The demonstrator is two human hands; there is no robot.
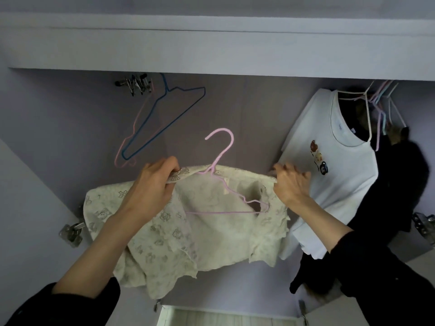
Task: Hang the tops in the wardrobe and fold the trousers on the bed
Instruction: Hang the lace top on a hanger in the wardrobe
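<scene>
With the white T-shirt point(329, 161) already hung, both hands, left hand point(150, 184) and right hand point(290, 184), pinch the cream top point(211, 231) onto the pink hanger point(221, 156) left of it; hooking remains.

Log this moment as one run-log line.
stage: hanging top | left hand: grips cream top | right hand: grips top | pink hanger: inside top, not yet hung

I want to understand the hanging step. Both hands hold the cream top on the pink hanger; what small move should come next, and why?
Probably raise the pink hanger toward the rail. Its hook is free in the air, and the cream top already lies over it, held at the shoulders by the left hand and right hand. There is room between the blue hanger and the white T-shirt.
</scene>
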